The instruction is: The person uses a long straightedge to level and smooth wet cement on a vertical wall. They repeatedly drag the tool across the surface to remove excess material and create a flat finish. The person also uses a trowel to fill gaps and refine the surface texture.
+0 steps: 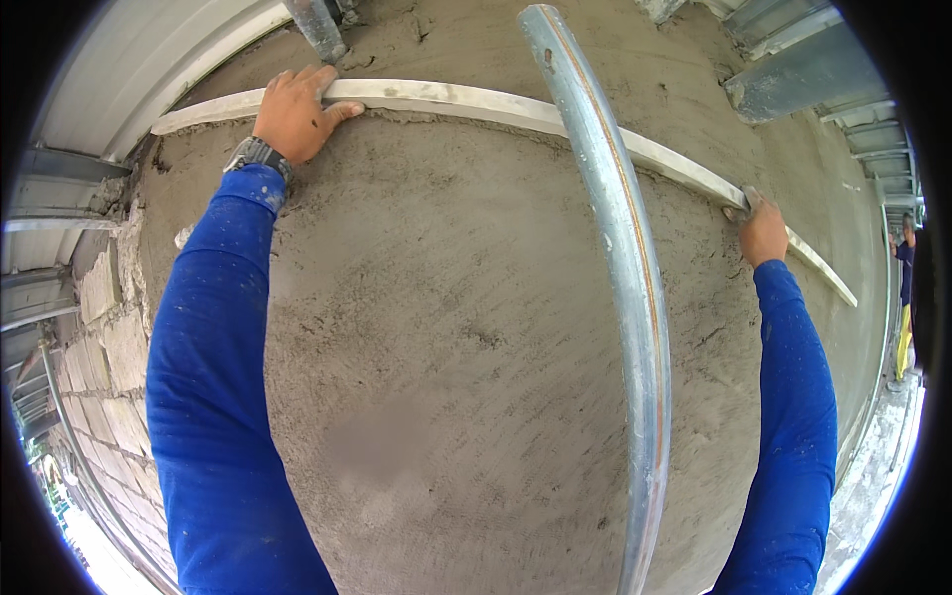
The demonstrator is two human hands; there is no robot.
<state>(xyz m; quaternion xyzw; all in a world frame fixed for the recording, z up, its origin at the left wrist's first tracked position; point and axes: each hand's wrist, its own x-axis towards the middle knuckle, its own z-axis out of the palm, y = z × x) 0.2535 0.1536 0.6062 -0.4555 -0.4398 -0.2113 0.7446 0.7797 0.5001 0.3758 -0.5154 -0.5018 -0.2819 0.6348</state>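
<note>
A long, pale straightedge [456, 99] lies across a wall of grey, rough plaster [426, 297], sloping down to the right. My left hand [297, 114], with a watch at the wrist, is wrapped over the bar near its left end, thumb along the lower side. Toward the other end, my right hand [764, 230] grips the same bar; its fingers are partly hidden behind it. Both arms reach up in blue sleeves. Between them a round metal pipe [640, 297] stands in front of the wall and covers a short stretch of the straightedge.
Bare blockwork [109, 377] borders the plaster at left. Metal beams [808, 74] and corrugated sheeting [129, 79] meet the wall overhead. At the far right stands another person [904, 263] in dark top and yellow trousers, beside a pale ledge or floor strip.
</note>
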